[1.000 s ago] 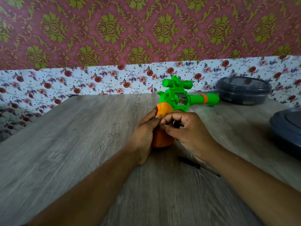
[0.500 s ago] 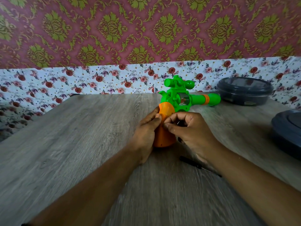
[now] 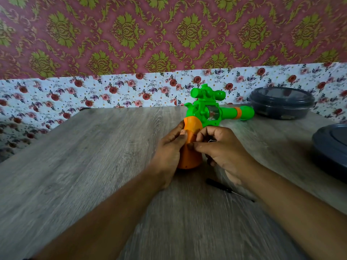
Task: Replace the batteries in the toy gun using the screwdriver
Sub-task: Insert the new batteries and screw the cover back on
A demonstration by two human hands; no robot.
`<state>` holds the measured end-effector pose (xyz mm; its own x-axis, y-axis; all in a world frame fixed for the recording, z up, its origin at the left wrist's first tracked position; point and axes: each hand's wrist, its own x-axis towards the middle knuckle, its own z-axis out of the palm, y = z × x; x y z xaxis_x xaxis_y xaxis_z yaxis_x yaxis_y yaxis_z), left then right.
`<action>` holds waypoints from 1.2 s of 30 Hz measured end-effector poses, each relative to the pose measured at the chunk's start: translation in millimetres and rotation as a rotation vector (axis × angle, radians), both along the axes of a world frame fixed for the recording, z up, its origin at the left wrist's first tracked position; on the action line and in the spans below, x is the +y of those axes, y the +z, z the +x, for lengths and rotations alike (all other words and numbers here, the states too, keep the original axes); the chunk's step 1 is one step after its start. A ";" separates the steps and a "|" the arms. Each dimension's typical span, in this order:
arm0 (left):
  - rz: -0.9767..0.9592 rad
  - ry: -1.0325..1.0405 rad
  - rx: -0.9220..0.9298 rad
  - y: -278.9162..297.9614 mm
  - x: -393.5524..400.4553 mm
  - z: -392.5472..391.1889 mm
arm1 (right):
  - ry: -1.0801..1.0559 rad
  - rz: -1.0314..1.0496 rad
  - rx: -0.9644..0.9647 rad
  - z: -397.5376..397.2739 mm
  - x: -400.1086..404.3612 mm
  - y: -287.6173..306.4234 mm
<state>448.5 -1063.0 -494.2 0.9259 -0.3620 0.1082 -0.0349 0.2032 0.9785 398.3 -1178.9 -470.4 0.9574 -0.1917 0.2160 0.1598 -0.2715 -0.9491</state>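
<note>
Head view, hands: my left hand (image 3: 170,151) wraps the left side of the orange grip (image 3: 189,147) of the toy gun (image 3: 204,117), thumb laid on its upper curve; my right hand (image 3: 223,149) has its fingers curled in against the grip's right side, thumb and forefinger pinching at the plastic there, though what sits under the fingertips is hidden. Toy gun: stands butt-down near the middle of the wooden table (image 3: 84,175), green body and barrel pointing right. Handling, by my estimate: hollow moulded plastic, light, stiff, smooth enough to slip; best held around the fat orange grip, not by the thin green scope on top. Screwdriver (image 3: 228,190): black, slender, lying flat on the table just beside my right wrist, untouched. Also present: two dark lidded containers (image 3: 281,103) at the right, well apart from the gun.
</note>
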 end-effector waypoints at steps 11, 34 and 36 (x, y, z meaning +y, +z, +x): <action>-0.231 -0.055 0.279 7.9 3.1 2.9 | 0.506 -0.907 0.608 -22.4 -31.3 36.7; -0.162 -0.064 0.257 6.4 3.6 3.5 | 0.190 0.067 -0.066 -16.7 -8.9 37.9; -0.167 -0.077 0.230 6.9 3.8 2.3 | 0.190 0.158 -0.080 -14.9 -6.1 34.0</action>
